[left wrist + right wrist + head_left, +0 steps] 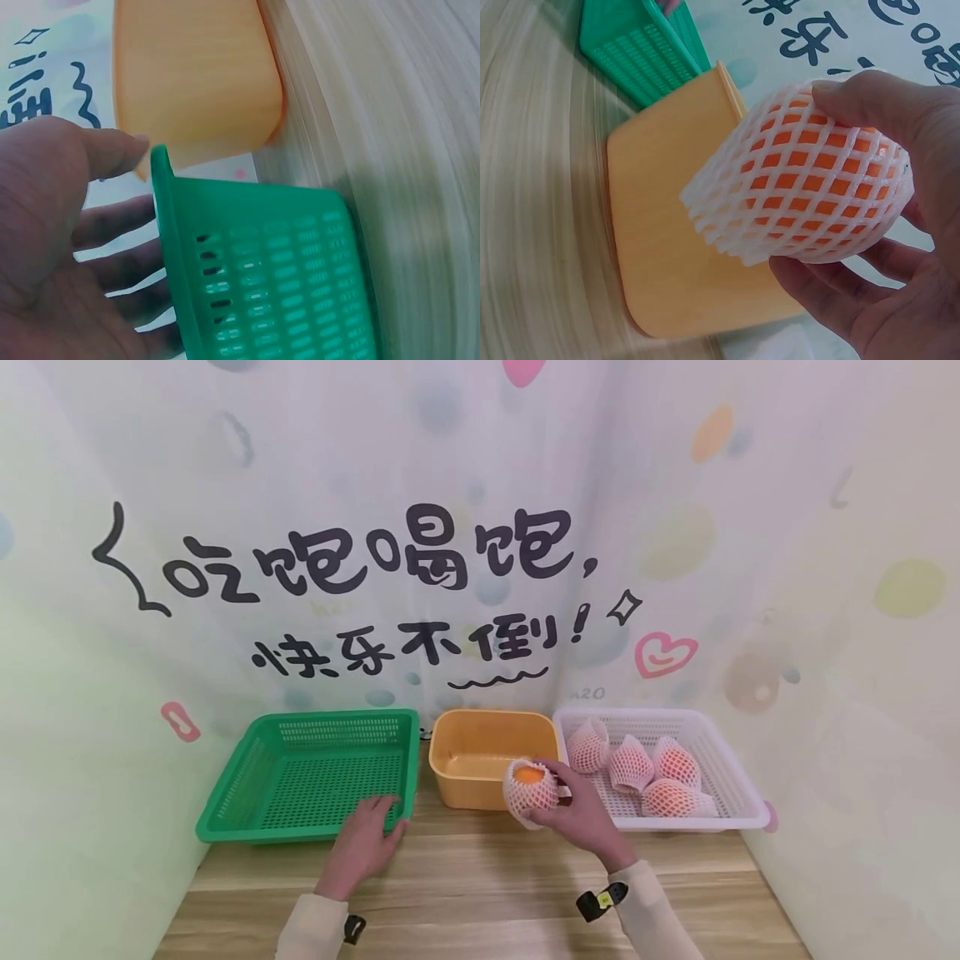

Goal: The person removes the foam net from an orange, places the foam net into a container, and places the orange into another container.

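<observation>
My right hand (581, 814) holds an orange-coloured round fruit in a white foam net sleeve (531, 793), in front of the yellow-orange bin (468, 793). In the right wrist view the thumb lies over the netted fruit (817, 180) and the fingers curl beneath it. One end of the sleeve gapes, showing the fruit in the head view. My left hand (367, 843) is at the near right corner of the green basket (262, 837). Seen from the left wrist, its fingers (124, 262) extend loosely behind the basket's rim (169, 240), with the thumb beside the corner.
A white basket (720, 760) on the right contains several net-sleeved fruits (675, 799). The bin stands between the two baskets on a wood-grain table (480, 893). Behind them hangs a pale printed curtain (420, 460) with dark lettering.
</observation>
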`<state>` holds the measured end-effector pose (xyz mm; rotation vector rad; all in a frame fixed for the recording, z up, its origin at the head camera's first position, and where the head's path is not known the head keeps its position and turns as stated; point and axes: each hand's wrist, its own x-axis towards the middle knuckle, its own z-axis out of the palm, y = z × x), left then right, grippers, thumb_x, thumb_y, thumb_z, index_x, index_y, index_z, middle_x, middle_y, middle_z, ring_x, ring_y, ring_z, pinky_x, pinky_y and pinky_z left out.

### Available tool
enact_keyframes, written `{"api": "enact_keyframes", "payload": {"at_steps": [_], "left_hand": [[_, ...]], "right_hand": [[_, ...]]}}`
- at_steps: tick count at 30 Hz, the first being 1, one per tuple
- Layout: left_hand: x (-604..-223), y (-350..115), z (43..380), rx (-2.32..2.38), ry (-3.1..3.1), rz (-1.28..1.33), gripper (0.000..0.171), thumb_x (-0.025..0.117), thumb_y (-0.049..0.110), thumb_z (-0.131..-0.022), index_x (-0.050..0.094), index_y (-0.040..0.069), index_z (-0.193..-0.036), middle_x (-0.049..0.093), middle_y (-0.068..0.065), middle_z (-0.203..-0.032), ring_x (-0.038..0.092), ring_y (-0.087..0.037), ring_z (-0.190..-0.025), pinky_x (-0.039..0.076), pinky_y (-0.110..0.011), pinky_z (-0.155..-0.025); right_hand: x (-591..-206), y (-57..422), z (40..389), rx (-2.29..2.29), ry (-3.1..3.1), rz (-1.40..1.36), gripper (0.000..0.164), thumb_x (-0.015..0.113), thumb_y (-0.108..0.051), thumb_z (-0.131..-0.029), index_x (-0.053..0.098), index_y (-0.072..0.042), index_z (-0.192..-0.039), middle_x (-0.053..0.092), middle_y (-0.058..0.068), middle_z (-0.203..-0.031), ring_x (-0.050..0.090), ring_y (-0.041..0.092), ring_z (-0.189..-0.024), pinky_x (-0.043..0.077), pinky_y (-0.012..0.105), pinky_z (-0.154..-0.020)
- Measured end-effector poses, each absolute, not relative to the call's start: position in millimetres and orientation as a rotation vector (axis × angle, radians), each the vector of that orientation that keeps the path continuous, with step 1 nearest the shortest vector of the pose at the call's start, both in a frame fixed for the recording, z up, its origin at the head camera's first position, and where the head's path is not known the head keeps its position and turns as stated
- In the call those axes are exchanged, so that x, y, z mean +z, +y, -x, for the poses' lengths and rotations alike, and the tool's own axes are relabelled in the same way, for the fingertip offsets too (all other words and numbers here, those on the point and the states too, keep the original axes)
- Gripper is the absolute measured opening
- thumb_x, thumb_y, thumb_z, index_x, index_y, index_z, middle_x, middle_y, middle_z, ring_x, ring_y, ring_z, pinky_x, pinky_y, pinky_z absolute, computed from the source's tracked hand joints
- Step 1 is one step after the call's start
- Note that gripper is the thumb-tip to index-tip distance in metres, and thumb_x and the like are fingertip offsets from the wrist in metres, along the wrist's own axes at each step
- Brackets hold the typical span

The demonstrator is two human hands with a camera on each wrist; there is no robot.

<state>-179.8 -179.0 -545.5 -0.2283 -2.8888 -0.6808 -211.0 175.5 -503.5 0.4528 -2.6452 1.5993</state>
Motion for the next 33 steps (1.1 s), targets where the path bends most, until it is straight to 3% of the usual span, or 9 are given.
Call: {"api": "enact_keyframes", "payload": {"at_steps": [7,12,19,27,33], "left_hand": [[-545.4,-162.3,176.7,-0.875,-2.708,0.288,0.055,0.075,0.034,-0.094,0.059,0.005,-0.138,0.057,-0.018,-0.136,0.05,-0.036,-0.13,0.053,-0.057,-0.101],[-550.3,-144.5,174.3,-0.955,-2.633,0.36,0.06,0.079,0.036,-0.09,0.057,0.01,-0.14,0.055,-0.014,-0.139,0.05,-0.033,-0.132,0.052,-0.056,-0.103],[-563.8,-124.5,170.6,-1.096,-2.642,0.413,0.066,0.078,0.04,-0.09,0.054,0.011,-0.144,0.055,-0.012,-0.143,0.051,-0.033,-0.135,0.049,-0.056,-0.108],[-582.3,-108.6,167.9,-1.454,-2.715,0.29,0.08,0.07,0.058,-0.091,0.042,0.02,-0.155,0.044,-0.013,-0.16,0.039,-0.04,-0.148,0.036,-0.069,-0.114],[-598.7,-97.1,176.1,-1.671,-2.656,0.344,0.081,0.07,0.052,-0.094,0.036,0.017,-0.159,0.04,-0.01,-0.163,0.04,-0.035,-0.149,0.039,-0.058,-0.117]], "right_hand": [[-513.2,159.6,202.9,1.714,-2.637,-0.474,0.073,0.092,-0.021,-0.075,0.058,-0.025,-0.14,0.063,0.011,-0.131,0.067,0.027,-0.107,0.06,0.035,-0.085],[-526.1,151.2,198.6,1.748,-2.633,-0.527,0.073,0.091,-0.022,-0.077,0.057,-0.024,-0.141,0.062,0.011,-0.131,0.063,0.025,-0.113,0.058,0.029,-0.088],[-547.9,145.8,196.4,1.719,-2.651,-0.545,0.074,0.092,-0.026,-0.076,0.057,-0.031,-0.141,0.062,0.002,-0.132,0.061,0.026,-0.118,0.058,0.039,-0.094],[-576.1,140.8,196.6,1.78,-2.624,-0.561,0.072,0.09,-0.022,-0.078,0.056,-0.024,-0.141,0.061,0.01,-0.135,0.063,0.03,-0.118,0.059,0.045,-0.095],[-592.4,136.2,199.3,1.83,-2.602,-0.564,0.071,0.089,-0.019,-0.079,0.056,-0.021,-0.142,0.059,0.013,-0.141,0.063,0.032,-0.122,0.058,0.045,-0.097]]}}
